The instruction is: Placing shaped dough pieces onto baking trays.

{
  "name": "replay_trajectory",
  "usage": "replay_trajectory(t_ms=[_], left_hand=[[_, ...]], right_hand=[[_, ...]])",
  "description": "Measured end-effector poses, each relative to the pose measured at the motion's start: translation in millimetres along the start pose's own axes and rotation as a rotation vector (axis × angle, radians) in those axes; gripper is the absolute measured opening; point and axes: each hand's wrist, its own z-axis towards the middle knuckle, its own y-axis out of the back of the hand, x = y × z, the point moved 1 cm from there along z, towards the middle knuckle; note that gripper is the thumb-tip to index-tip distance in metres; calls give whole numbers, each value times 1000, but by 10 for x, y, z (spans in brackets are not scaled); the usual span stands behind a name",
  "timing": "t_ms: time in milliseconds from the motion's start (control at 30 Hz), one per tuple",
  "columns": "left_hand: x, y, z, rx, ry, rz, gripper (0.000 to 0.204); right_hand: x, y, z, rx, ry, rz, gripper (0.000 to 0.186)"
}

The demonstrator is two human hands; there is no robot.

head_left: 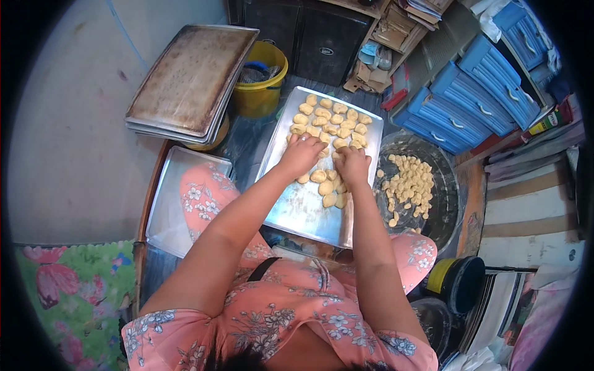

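A silver baking tray [299,213] lies in front of my crossed legs. Small pale yellow dough pieces [322,112] stand in rows over its far half, with a looser bunch of dough pieces [328,200] nearer me. My left hand [302,154] reaches down among the left rows, its fingers curled round a dough piece by the fingertips. Close on its right, my right hand [354,166] is bent over the right side of the bunch, thumb and fingers closing on another piece. Both hands partly cover the dough beneath them.
Right of the tray, a wide dark round basin [447,210] holds a heap of dough pieces [409,185]. Stacked baking sheets [192,80] and a yellow bucket [258,99] stand at the far left. Another tray [176,204] lies by my left leg; blue drawers [476,93] rise at the far right.
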Motion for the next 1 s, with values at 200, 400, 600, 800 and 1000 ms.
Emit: replay_trajectory(t_ms=[200,400,600,800,1000], left_hand=[[61,-202,232,167,79,129,30],[7,-281,217,71,153,70,27],[-61,-173,89,-26,205,35,29],[146,107,-300,-272,304,12,30],[319,457,-459,193,524,-263,27]], right_hand=[[-224,162,-193,-201,-137,68,47],[-619,-55,-279,-44,-259,307,39],[-477,27,-346,-169,-257,450,38],[-439,83,-304,-139,-280,304,41],[-550,128,-403,17,-478,299,38]])
